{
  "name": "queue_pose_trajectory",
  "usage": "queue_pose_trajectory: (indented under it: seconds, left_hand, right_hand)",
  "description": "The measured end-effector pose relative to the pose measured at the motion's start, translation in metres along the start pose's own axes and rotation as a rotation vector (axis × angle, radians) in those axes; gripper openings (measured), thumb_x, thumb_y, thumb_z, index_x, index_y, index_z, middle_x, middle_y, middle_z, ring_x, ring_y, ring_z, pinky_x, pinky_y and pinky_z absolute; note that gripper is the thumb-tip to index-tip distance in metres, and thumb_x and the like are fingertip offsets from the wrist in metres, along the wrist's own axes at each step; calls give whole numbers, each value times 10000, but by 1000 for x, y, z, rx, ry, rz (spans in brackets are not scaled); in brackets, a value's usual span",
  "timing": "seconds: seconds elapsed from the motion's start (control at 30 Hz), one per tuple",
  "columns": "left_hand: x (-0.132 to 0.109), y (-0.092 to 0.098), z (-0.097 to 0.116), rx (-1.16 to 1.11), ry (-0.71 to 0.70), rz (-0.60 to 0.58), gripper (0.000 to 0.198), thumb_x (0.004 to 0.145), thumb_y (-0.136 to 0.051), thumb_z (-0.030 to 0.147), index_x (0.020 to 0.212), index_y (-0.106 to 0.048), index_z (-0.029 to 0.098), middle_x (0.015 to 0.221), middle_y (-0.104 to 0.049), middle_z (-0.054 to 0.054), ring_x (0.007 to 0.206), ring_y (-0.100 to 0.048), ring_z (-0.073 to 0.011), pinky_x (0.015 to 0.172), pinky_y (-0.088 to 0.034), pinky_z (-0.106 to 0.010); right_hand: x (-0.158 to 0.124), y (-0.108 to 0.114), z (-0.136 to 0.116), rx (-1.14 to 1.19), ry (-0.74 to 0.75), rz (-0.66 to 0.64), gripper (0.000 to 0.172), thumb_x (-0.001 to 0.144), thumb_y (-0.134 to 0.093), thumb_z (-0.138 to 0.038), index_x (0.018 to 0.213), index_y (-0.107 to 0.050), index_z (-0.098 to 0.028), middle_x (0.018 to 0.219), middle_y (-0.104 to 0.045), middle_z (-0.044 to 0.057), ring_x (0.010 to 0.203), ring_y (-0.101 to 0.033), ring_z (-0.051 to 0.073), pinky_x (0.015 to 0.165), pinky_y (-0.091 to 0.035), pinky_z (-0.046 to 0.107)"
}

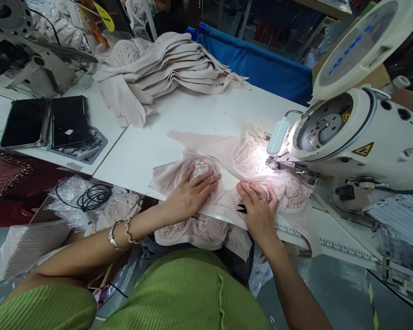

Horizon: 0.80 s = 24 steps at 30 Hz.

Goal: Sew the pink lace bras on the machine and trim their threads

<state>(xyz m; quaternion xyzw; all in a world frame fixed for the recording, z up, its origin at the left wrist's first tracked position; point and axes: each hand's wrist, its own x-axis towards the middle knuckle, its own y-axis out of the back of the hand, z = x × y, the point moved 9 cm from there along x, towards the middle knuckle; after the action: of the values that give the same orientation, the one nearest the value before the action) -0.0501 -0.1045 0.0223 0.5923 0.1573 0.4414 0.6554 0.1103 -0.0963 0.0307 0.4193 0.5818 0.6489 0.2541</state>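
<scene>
Seemingly midway here: left hand (192,189) laid flat, right hand (260,211) bent, grip unclear, both on pale-pink lace bras (223,200) across the white desk (147,142), one seemingly part-sewn at the white sewing machine (376,137).

Here's the long, smooth white worktable (141,153), stretching left to right, a thin seam (110,151) cutting across on the left and a black-marked ruler strip (347,250) along the near edge. Far side now: a bright blue cloth panel (254,63), dim space beyond it. On the right, a small, rounded pale-blue lamp (278,136) throws a fierce white glow! Near right, glossy grey-blue floor (320,293); at left, a deep-red cover (2,178) with beaded trim.
</scene>
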Motion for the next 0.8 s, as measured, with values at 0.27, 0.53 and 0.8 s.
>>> queue_pose_trajectory:
  seconds: [0.27, 0.53, 0.8]
  left_hand:
    - [-1, 0, -1, -21, 4, 11, 368, 1050, -352, 144, 1343, -573, 117, 1499, -533, -133, 1433, -450, -269, 1253, -132, -621]
    - [-1, -4, -4, -51, 16, 4, 375, 1050, -347, 152, 1351, -568, 111, 1510, -523, -138, 1457, -407, -262, 1262, -73, -601]
    - [-7, -9, 1, 300, -75, 252, 316, 1035, -458, 224, 1291, -643, 219, 1439, -612, -1, 1381, -460, -207, 1258, 146, -562]
  right_hand:
    - [1, 3, 0, 26, -12, -2, 708, 843, -408, 58, 1470, -492, -261, 1363, -674, 49, 1224, -566, 251, 1159, -191, 513]
    - [0, -1, 2, 50, -25, 0, 660, 851, -440, 25, 1445, -528, -249, 1370, -669, 55, 1235, -569, 253, 1177, -176, 519]
    - [-2, -5, 8, 20, 6, 375, 588, 856, -555, 10, 1239, -682, -417, 1086, -783, -19, 953, -686, 251, 960, -466, 488]
